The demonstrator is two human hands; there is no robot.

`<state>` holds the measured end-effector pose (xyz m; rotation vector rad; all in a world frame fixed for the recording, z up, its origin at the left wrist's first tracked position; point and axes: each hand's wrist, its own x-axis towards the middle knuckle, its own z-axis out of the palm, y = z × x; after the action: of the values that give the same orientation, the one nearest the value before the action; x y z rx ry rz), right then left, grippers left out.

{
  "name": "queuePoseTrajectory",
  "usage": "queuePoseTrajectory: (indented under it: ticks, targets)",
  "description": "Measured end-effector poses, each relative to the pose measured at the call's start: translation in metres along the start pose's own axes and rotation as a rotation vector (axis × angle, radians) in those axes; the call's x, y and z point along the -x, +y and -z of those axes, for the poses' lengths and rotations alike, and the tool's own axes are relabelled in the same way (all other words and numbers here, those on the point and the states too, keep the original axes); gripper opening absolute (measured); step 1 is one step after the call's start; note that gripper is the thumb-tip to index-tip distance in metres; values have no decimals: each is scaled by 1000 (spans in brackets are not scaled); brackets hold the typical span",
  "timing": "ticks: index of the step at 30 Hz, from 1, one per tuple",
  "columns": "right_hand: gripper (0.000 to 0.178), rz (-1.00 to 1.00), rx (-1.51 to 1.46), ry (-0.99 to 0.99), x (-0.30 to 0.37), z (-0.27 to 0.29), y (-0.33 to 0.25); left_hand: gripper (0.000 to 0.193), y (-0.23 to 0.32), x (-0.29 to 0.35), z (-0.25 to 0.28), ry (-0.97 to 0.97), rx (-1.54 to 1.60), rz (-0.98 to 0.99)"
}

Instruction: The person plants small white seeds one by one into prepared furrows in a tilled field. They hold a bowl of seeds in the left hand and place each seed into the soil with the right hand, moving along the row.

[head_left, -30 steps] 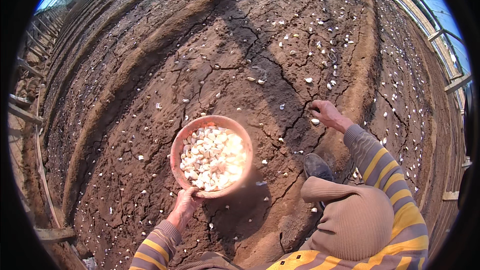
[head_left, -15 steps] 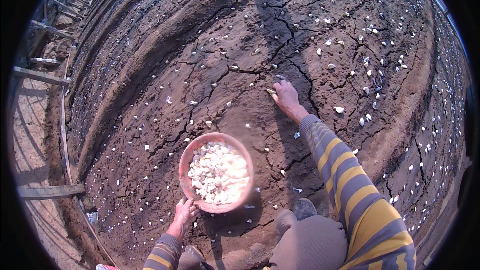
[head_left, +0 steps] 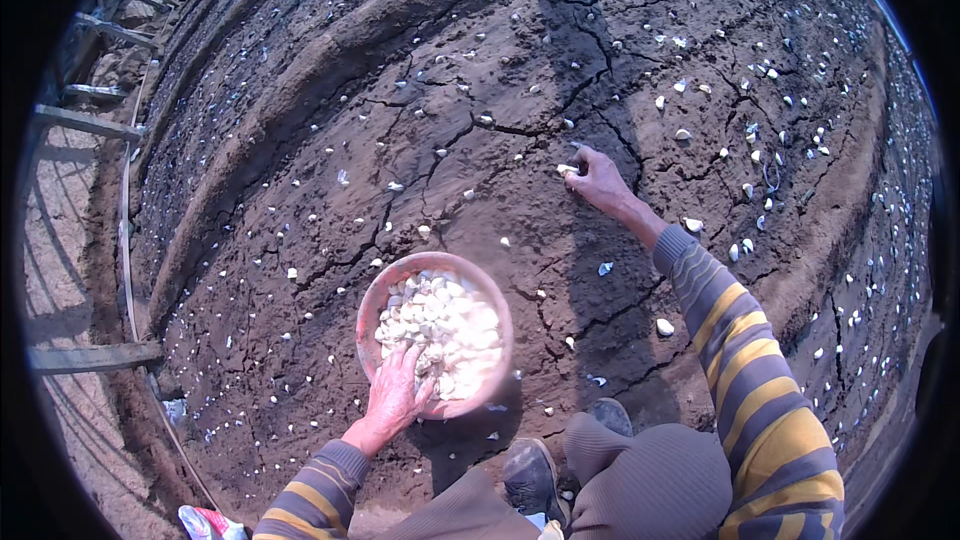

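A round, reddish bowl (head_left: 505,325) full of pale garlic cloves (head_left: 465,325) is in front of me. My left hand (head_left: 396,395) reaches over its near left rim, open, its fingers spread on the cloves; the fingertips are partly lost among them. Farther forward and to the right, my right hand (head_left: 603,183) is low over the cracked soil. Between its thumb and fingers it pinches a garlic clove (head_left: 567,170); its other fingers are curled, and whatever lies inside the palm is hidden.
Cloves dot the cracked brown soil (head_left: 450,200) all around. A raised earth ridge (head_left: 300,70) curves along the left. Beyond it are wooden bars (head_left: 95,357) and a long thin strip (head_left: 127,240). My shoe (head_left: 532,480) stands just below the bowl; a plastic bag (head_left: 210,523) lies at lower left.
My left hand has gone from gripping the bowl's rim to lying on the cloves inside. My right hand, still pinching a clove, has shifted slightly right in view.
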<state>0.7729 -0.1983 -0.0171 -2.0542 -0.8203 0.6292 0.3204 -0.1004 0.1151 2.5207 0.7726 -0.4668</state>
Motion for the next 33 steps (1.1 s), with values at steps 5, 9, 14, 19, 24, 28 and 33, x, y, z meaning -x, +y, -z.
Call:
queuePoseTrajectory:
  ticks: [5, 9, 14, 19, 24, 28, 33]
  targets:
    - [25, 125, 218, -185, 17, 88, -74, 70, -4, -36, -19, 102, -5, -165]
    - [23, 151, 446, -329, 42, 133, -132, 74, -10, -61, -56, 294, 31, -130]
    - [19, 193, 528, -334, 55, 126, -111, 66, 1, -76, -85, 480, -15, -49]
    - [20, -89, 219, -199, 77, 55, -66, 62, 14, -83, -93, 519, 0, 17]
    - [15, -4, 281, -13, 60, -31, 1, 65, 6, -84, -100, 489, -51, 27]
    - [16, 62, 306, 55, 38, -55, 14, 70, 6, -85, -101, 475, -40, 35]
    - [8, 138, 579, -49, 23, -68, 6, 68, 8, -85, -100, 468, -79, 68]
